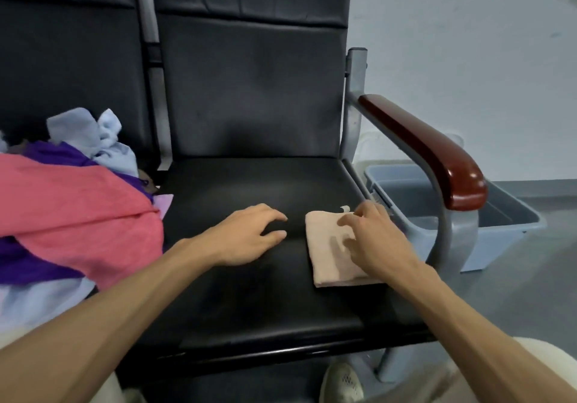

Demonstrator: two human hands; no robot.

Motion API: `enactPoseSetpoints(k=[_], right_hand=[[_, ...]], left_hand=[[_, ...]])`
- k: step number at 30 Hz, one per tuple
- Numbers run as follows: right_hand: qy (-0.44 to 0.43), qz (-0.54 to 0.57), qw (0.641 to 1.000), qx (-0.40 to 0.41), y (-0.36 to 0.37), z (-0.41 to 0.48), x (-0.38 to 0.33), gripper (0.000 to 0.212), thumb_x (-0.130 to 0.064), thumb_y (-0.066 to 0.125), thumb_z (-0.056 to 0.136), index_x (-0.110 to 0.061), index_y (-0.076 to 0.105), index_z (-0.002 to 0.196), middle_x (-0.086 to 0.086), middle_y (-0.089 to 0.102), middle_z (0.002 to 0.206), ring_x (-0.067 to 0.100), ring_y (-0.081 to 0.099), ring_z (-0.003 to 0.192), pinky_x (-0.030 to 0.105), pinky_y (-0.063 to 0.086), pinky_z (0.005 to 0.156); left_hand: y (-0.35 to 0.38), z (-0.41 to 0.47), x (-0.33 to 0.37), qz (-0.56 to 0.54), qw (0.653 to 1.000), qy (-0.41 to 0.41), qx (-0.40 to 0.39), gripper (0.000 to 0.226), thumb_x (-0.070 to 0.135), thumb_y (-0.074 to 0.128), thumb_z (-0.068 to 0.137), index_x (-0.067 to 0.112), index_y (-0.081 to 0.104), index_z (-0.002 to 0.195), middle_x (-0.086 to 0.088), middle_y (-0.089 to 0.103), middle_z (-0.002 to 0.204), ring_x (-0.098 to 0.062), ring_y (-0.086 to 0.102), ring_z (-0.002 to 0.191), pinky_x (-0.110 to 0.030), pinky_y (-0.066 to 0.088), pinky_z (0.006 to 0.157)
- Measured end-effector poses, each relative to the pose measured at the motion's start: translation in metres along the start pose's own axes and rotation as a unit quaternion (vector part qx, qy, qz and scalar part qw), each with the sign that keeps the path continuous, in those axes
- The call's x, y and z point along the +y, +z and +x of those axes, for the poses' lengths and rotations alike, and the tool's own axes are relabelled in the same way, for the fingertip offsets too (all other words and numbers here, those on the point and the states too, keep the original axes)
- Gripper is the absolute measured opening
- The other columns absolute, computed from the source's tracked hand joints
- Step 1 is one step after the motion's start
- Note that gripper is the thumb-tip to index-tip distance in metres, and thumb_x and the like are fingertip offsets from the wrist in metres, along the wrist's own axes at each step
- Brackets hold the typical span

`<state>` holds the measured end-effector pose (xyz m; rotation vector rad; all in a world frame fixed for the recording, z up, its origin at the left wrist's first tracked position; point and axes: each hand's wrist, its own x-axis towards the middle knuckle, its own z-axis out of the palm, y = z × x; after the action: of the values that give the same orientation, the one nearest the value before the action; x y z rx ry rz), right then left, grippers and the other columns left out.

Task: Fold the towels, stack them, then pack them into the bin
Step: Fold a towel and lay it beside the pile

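Note:
A folded beige towel lies on the right side of the black chair seat, a small white tag showing at its far edge. My right hand rests on top of it with fingers loosely bent, gripping nothing that I can see. My left hand hovers over or rests on the bare seat just left of the towel, fingers relaxed and empty. On the neighbouring seat at the left sits a heap of unfolded towels: a pink one, a purple one and a light blue one. A grey bin stands on the floor to the right.
A chair armrest with a dark red top and grey metal frame stands between the seat and the bin. The black backrest rises behind the seat. My shoe shows at the bottom, under the seat's front edge.

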<state>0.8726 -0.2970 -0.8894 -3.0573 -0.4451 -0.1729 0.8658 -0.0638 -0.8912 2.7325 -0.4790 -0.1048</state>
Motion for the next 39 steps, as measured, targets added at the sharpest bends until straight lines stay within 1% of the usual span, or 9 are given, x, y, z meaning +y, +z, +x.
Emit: enactPoseSetpoints(k=[5, 11, 16, 18, 24, 29, 31, 34, 39], right_hand=[[-0.152, -0.03, 0.988, 0.024, -0.018, 0.004, -0.079, 0.035, -0.047, 0.041, 0.096, -0.043, 0.044, 0.131, -0.018, 0.039, 0.133, 0.01, 0.048, 0.119, 0.02, 0.024, 0.074], [-0.231, 0.182, 0.955, -0.032, 0.008, 0.045, -0.197, 0.03, -0.032, 0.059, 0.091, -0.027, 0.059, 0.12, -0.011, 0.052, 0.108, 0.008, 0.056, 0.105, 0.022, 0.044, 0.091], [-0.299, 0.25, 0.921, 0.002, 0.005, 0.072, -0.309, 0.035, -0.028, 0.062, 0.089, -0.019, 0.06, 0.123, -0.003, 0.056, 0.111, 0.015, 0.053, 0.109, 0.021, 0.036, 0.092], [-0.32, 0.257, 0.911, 0.024, -0.003, 0.079, -0.347, 0.041, -0.029, 0.064, 0.089, -0.015, 0.057, 0.128, 0.001, 0.055, 0.125, 0.019, 0.047, 0.12, 0.024, 0.031, 0.099], [-0.364, 0.352, 0.858, 0.082, -0.034, 0.104, -0.43, 0.024, -0.037, 0.061, 0.09, -0.028, 0.058, 0.112, -0.016, 0.057, 0.102, 0.002, 0.048, 0.087, 0.027, 0.04, 0.076], [-0.332, 0.277, 0.898, 0.075, -0.023, 0.112, -0.46, 0.034, -0.03, 0.065, 0.085, -0.018, 0.058, 0.116, 0.001, 0.064, 0.109, 0.021, 0.059, 0.101, 0.039, 0.05, 0.082], [-0.315, 0.299, 0.896, 0.098, -0.024, 0.114, -0.461, 0.01, -0.024, 0.062, 0.085, -0.017, 0.066, 0.091, -0.001, 0.063, 0.082, 0.019, 0.057, 0.079, 0.036, 0.048, 0.069], [-0.304, 0.354, 0.878, 0.109, -0.036, 0.112, -0.456, 0.022, -0.017, 0.057, 0.087, -0.01, 0.057, 0.066, -0.005, 0.047, 0.057, 0.011, 0.041, 0.056, 0.028, 0.038, 0.057], [-0.255, 0.405, 0.875, 0.072, -0.071, 0.101, -0.425, 0.013, -0.026, 0.04, 0.098, -0.016, 0.048, 0.096, 0.0, 0.059, 0.097, 0.017, 0.051, 0.09, 0.031, 0.038, 0.066]], left_hand=[[-0.046, -0.043, -0.042, 0.023, 0.993, -0.063, 0.093, 0.028, 0.029, 0.046, 0.095, 0.029, 0.062, 0.118, 0.008, 0.06, 0.117, -0.012, 0.053, 0.113, -0.034, 0.042, 0.098], [-0.077, -0.117, -0.102, 0.017, 0.961, -0.159, 0.224, 0.025, 0.018, 0.046, 0.089, 0.025, 0.067, 0.1, 0.007, 0.067, 0.107, -0.014, 0.06, 0.101, -0.032, 0.048, 0.085], [-0.108, -0.162, -0.137, -0.105, 0.867, -0.259, 0.413, 0.024, 0.013, 0.049, 0.084, 0.021, 0.07, 0.088, 0.005, 0.072, 0.091, -0.016, 0.064, 0.086, -0.035, 0.05, 0.079], [-0.117, -0.177, -0.147, -0.221, 0.795, -0.28, 0.491, 0.023, 0.009, 0.049, 0.083, 0.017, 0.07, 0.081, 0.005, 0.07, 0.08, -0.016, 0.064, 0.078, -0.032, 0.05, 0.073], [-0.126, -0.205, -0.182, -0.599, 0.416, -0.342, 0.593, 0.023, 0.006, 0.051, 0.085, 0.011, 0.056, 0.063, 0.005, 0.048, 0.038, -0.016, 0.041, 0.045, -0.025, 0.03, 0.044], [-0.108, -0.217, -0.215, -0.638, 0.205, -0.398, 0.626, 0.029, 0.019, 0.056, 0.074, 0.008, 0.055, 0.101, -0.009, 0.064, 0.091, -0.024, 0.057, 0.065, -0.026, 0.049, 0.055], [-0.103, -0.218, -0.22, -0.635, 0.184, -0.417, 0.624, 0.056, 0.031, 0.06, 0.059, 0.012, 0.057, 0.111, -0.012, 0.066, 0.11, -0.032, 0.066, 0.088, -0.035, 0.054, 0.066], [-0.103, -0.215, -0.212, -0.648, 0.22, -0.406, 0.606, 0.061, 0.039, 0.069, 0.068, 0.009, 0.057, 0.119, -0.014, 0.064, 0.118, -0.026, 0.064, 0.098, -0.026, 0.04, 0.054], [-0.11, -0.202, -0.196, -0.577, 0.354, -0.401, 0.617, 0.011, 0.017, 0.056, 0.088, 0.009, 0.056, 0.081, -0.014, 0.062, 0.092, -0.026, 0.058, 0.079, -0.037, 0.047, 0.072]])
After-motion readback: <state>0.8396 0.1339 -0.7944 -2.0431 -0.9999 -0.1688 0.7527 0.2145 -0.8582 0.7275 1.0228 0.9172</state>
